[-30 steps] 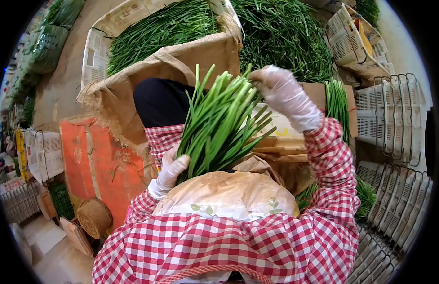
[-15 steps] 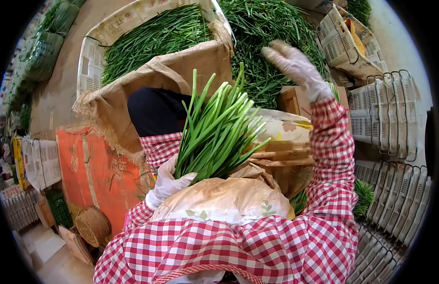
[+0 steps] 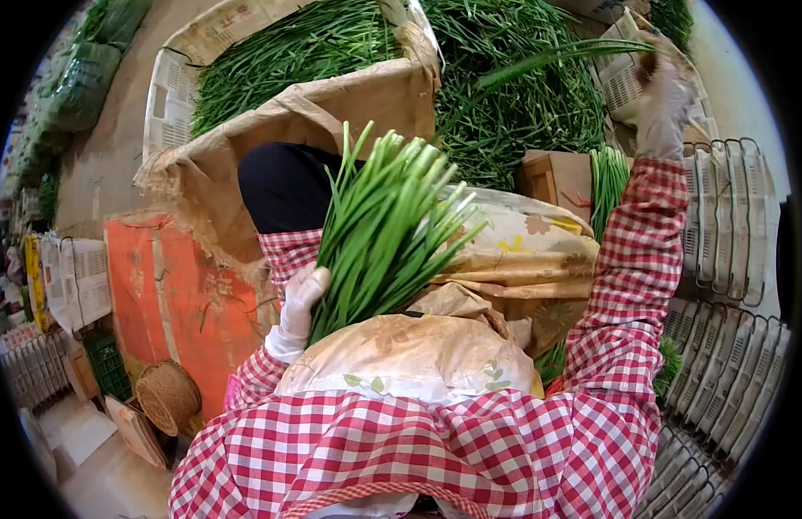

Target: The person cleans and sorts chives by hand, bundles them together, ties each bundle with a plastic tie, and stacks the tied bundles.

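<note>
My left hand (image 3: pixel 302 303), in a whitish glove, is closed around a thick bunch of garlic chives (image 3: pixel 377 229) at my lap, pale stem ends pointing up and away from me. Out at the upper right, my gloved right hand (image 3: pixel 665 102) is raised and blurred. From its fingers a few long chive stalks (image 3: pixel 561 55) stretch leftward over a big loose pile of chives (image 3: pixel 513 130). A stained cloth apron (image 3: pixel 409 359) covers my lap below the bunch.
A white crate (image 3: pixel 170 108) lined with brown cloth holds more chives at the upper left. Another crate (image 3: pixel 621 82) stands near my right hand. Stacked white crates (image 3: pixel 734 225) line the right side. Beside a cardboard box (image 3: pixel 556 177) stands a small chive bundle (image 3: pixel 608 186). An orange-red sheet (image 3: pixel 189 303) lies left.
My right hand has swung from above the pile out to the right and now trails a few chive stalks. The left hand still holds the bunch, its thumb now more upright.
</note>
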A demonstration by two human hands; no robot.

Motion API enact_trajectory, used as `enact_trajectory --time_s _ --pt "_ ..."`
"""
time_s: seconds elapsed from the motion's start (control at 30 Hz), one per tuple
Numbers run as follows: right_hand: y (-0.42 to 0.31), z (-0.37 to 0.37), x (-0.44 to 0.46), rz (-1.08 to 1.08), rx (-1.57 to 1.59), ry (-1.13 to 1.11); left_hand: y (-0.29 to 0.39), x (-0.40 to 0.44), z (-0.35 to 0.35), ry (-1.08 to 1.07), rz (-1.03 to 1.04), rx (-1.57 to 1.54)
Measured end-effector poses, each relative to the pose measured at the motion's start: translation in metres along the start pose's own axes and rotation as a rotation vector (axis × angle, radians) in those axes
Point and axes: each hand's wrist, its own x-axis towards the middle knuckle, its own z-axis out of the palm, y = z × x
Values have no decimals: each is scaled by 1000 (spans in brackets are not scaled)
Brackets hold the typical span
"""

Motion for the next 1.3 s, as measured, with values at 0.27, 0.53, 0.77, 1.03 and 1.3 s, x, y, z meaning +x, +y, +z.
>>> enact_trajectory --time_s 0.27,0.53,0.77,1.03,1.3 --pt "9 19 -57 70 -710 -592 -14 13 -14 55 -159 -558" --pt "15 72 -242 395 -317 -1348 27 33 28 79 158 77" --pt "23 94 -243 848 566 -706 39 66 108 -52 642 1392" --pt "17 40 -153 984 846 -784 87 40 141 -608 960 1230" --pt "-3 -46 -132 1079 819 -1017 103 105 105 -63 514 551"
